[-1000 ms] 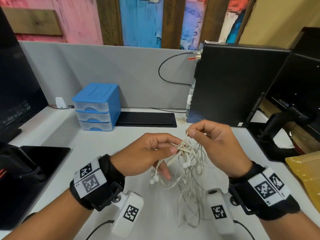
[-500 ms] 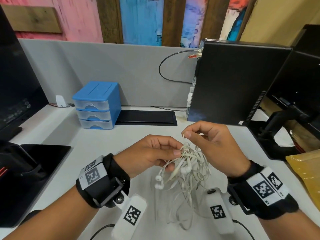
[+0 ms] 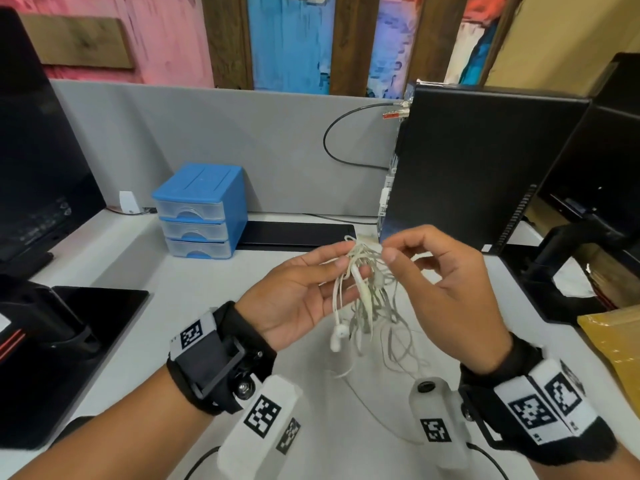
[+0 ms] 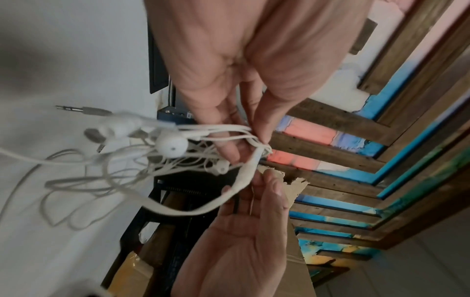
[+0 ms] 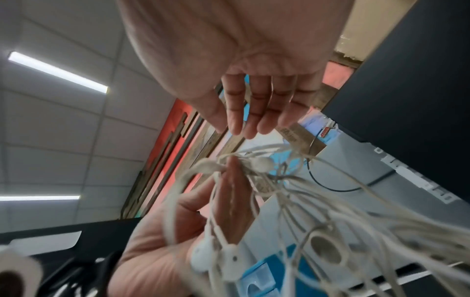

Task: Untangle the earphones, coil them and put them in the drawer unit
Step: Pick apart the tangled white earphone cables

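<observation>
Tangled white wired earphones (image 3: 360,292) | left hand (image 3: 298,292) pinching bundle top | right hand (image 3: 446,282) fingers curled, grip unclear | above white surface (image 3: 194,306)

No legible text, brand or number anywhere.

Only black-and-white square coded markers (image 3: 191,335) printed on the wristbands and on the white wrist camera housings (image 3: 262,415), carrying patterns rather than letters. Faint pale marks on the dark monitor (image 3: 45,216), left of the blue drawer unit (image 3: 202,211), too blurred to read.
</observation>
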Demonstrator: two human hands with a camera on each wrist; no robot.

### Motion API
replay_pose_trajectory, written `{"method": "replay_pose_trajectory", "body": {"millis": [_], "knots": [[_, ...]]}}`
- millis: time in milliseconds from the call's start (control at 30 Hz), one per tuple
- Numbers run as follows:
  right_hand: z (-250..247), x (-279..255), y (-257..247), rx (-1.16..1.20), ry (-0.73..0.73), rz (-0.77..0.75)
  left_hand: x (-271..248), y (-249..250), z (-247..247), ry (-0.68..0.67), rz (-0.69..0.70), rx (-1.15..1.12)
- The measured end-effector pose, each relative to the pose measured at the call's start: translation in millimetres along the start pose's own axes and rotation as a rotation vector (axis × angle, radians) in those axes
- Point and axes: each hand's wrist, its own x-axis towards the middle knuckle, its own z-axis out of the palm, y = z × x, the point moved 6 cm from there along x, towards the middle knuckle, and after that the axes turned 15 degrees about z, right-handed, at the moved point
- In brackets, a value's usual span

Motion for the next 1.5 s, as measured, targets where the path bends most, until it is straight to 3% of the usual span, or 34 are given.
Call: {"method": "replay_pose_trajectory", "body": {"millis": [267, 533, 733, 900, 1100, 1367, 1500], "knots": [[24, -12, 1, 0.009, -0.107, -0.001, 3, 9, -2, 0.042, 0.127, 0.014], [24, -13, 7, -0.002, -0.028, 0.084, 1, 8, 2, -0.011, 0.283, 0.198], [8, -9, 3, 0.197, 0.109, 0.149, -1, 11, 6, -0.078, 0.403, 0.325], [-4, -2, 5, 0.229, 0.120, 0.183, -5, 12, 10, -0.134, 0.426, 0.408], [2, 2, 3, 0.177, -0.091, 0.240, -7, 10, 13, -0.190, 0.482, 0.495], [12, 0, 18, 0.136, -0.229, 0.434, -6, 8, 7, -0.192, 0.513, 0.600], [14, 0, 21, 0.170, -0.218, 0.483, -5, 9, 8, -0.196, 0.521, 0.597]]}}
